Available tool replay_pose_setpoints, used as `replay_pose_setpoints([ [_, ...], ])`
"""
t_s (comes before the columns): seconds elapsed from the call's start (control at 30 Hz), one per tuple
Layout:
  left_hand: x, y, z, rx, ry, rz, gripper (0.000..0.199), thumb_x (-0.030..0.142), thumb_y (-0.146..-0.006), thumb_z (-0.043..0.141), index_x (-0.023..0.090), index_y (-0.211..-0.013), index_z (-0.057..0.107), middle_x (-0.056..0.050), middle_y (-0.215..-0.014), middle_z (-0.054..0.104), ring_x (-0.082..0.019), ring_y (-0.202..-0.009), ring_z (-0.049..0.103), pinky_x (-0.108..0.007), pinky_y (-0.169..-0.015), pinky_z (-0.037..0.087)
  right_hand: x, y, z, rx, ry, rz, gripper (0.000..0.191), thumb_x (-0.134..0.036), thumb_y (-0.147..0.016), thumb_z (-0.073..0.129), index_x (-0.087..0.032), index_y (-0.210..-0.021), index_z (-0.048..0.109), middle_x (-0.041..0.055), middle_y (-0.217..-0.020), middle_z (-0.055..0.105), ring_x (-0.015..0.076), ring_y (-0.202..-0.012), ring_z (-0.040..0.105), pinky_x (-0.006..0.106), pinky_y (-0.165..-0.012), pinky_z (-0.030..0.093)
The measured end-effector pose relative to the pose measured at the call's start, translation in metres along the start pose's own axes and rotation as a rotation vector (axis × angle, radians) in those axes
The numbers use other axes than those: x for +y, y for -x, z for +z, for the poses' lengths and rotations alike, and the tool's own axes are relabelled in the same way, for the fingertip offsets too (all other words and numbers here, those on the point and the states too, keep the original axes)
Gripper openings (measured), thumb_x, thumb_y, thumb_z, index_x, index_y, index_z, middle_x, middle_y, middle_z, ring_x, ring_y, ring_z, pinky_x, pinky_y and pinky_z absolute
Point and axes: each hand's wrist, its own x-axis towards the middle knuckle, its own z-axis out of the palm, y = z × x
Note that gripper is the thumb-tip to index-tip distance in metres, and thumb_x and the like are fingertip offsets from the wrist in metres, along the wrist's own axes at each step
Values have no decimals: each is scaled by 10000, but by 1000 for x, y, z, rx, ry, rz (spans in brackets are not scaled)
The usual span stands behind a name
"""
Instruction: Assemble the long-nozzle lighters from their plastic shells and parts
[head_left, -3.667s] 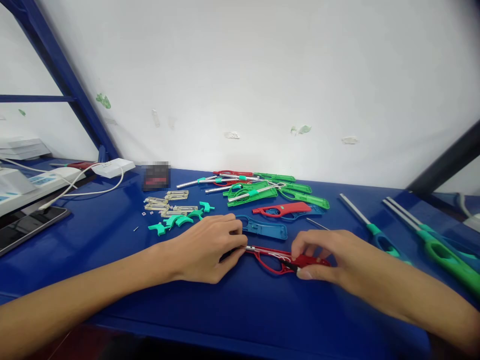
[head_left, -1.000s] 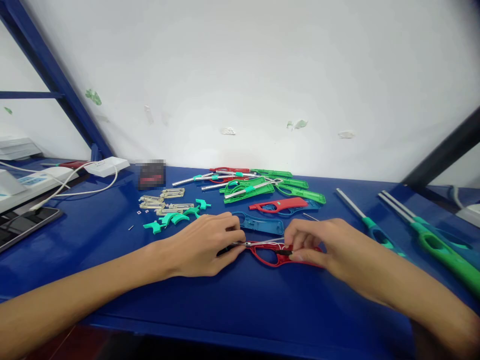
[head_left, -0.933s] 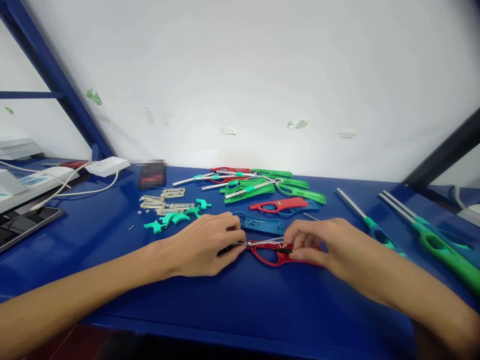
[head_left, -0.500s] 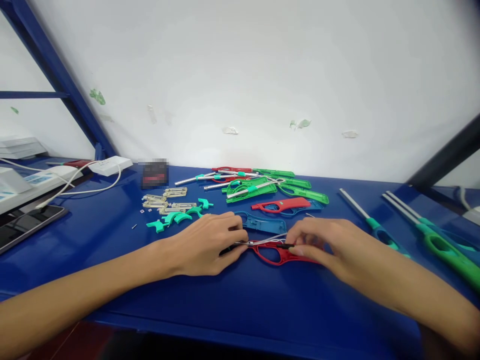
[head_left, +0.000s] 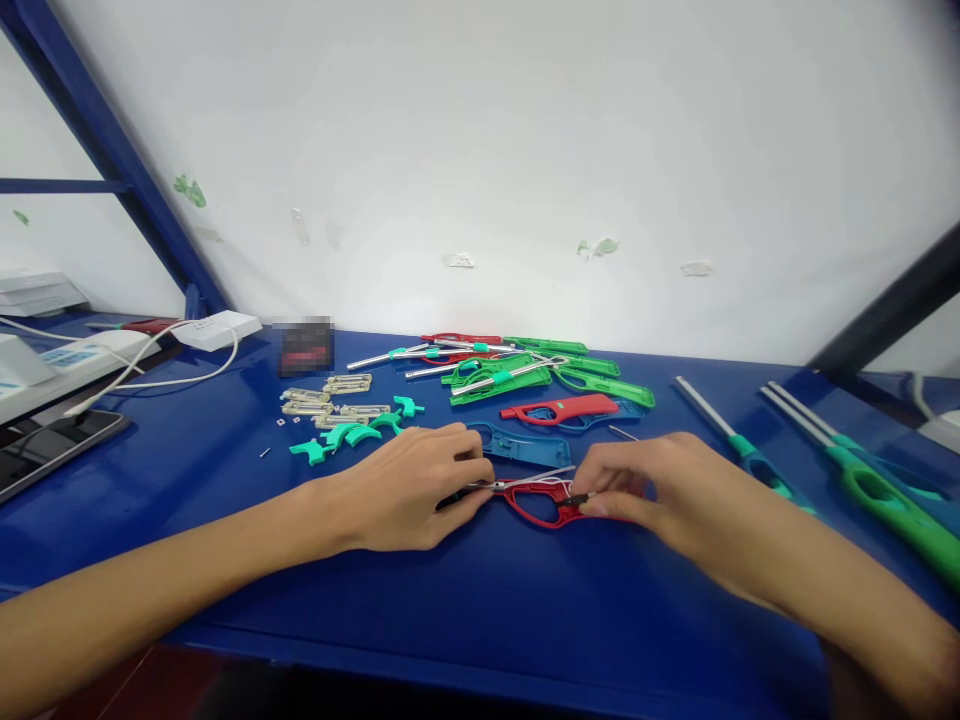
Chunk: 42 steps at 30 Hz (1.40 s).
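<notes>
A red lighter half-shell [head_left: 534,517] with an open trigger loop lies on the blue table between my hands. My left hand [head_left: 427,487] is closed around the metal tube [head_left: 496,486] at the shell's left end; its fingers hide most of the tube. At the shell's handle, my right hand [head_left: 649,482] pinches a small black part [head_left: 577,499], probably the igniter, between thumb and fingers. Thin pale wires [head_left: 540,476] run from the tube toward it. Just behind sits a blue half-shell [head_left: 525,447].
Green triggers [head_left: 360,432] and clear plastic frames [head_left: 349,385] lie left of centre. Green shells [head_left: 611,385], metal tubes [head_left: 382,357] and a red half-shell [head_left: 574,408] are farther back. Long lighters [head_left: 885,490] lie at right. A phone [head_left: 60,450] and white cable [head_left: 180,382] are at left.
My right hand has shifted the black part slightly, and it now sits lower and more tilted against the red half-shell. My left hand keeps its grip. The camera view has moved a little.
</notes>
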Motion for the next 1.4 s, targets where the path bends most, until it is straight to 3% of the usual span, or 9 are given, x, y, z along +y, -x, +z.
replay_pose_setpoints([
  [0.17,0,0,-1,4,0,2,280,288,-1105,477,186,-1102,738,-68,-1025,664,-192,-828,618,-331,-673,445,-1,-1,1,19,-25,45,101,-279,-949,679,-313,-873,736,-54,-783,781,165,-715,727,257,-631,482],
  [0.47,-1,1,0,-6,-2,13,271,283,-1108,478,183,-1101,730,-61,-1021,650,-191,-833,614,-330,-671,437,2,-1,1,67,-33,70,26,-294,-903,735,-314,-906,718,-47,-840,805,183,-794,769,261,-647,514],
  [0.7,-1,0,2,2,-10,24,265,283,-1113,482,182,-1104,726,-57,-1016,644,-187,-827,609,-324,-652,424,4,-1,6,120,-41,69,132,-258,-888,739,-339,-982,695,-86,-848,814,155,-793,780,244,-678,532],
  [0.9,-1,0,1,-2,-10,29,273,278,-1117,473,175,-1091,724,-56,-1002,640,-185,-809,599,-324,-649,419,9,-1,7,130,-18,50,389,-264,-895,731,-425,-1246,684,-84,-900,814,173,-804,774,294,-747,559],
  [1.4,0,1,1,-1,-29,22,258,281,-1112,485,182,-1101,722,-57,-1015,646,-191,-822,611,-325,-652,420,9,0,9,93,2,64,324,-307,-935,717,-405,-1243,699,-74,-893,812,158,-812,773,263,-750,588],
])
